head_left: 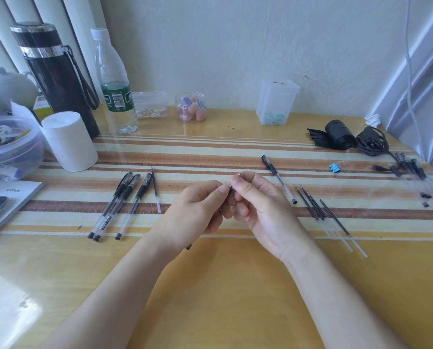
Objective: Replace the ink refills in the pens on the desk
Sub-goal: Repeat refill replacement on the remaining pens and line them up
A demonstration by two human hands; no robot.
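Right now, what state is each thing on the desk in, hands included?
Held pen: gripped near its tip by left hand and right hand.
Three pens on the left: capped, lying flat.
Single refill: loose beside them.
Pen on the right: capped, lying flat.
Refill bundle: loose, lying flat.
Water bottle: capped, upright.
Flask: lid on, upright.

We face a pale, textured wall (235, 46) across the top, with white vertical slats (21, 11) at upper left. Below, a glossy yellow bench (235, 298) carries a striped mat (210, 149) in soft daylight.
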